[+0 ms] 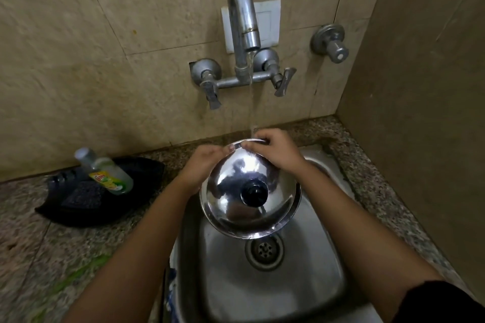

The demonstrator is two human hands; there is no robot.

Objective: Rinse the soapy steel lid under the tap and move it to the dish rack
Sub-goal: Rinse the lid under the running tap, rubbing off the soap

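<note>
A round steel lid (pixel 236 207) with a black knob (pixel 254 191) hangs tilted over the sink (pixel 309 283), its domed side facing me. My left hand (pixel 203 165) grips the lid's upper left rim. My right hand (pixel 275 148) holds the upper right rim. Water runs from the curved tap (pixel 242 16) in a thin stream and lands on the lid's top edge between my hands. No dish rack is in view.
A black tray (pixel 65 214) on the granite counter at the left holds a clear dish-soap bottle (pixel 106 172) and a dark scrubber (pixel 84 195). Two tap handles (pixel 212 92) and a wall valve (pixel 332 43) sit on the tiled wall. The drain (pixel 264 249) lies below the lid.
</note>
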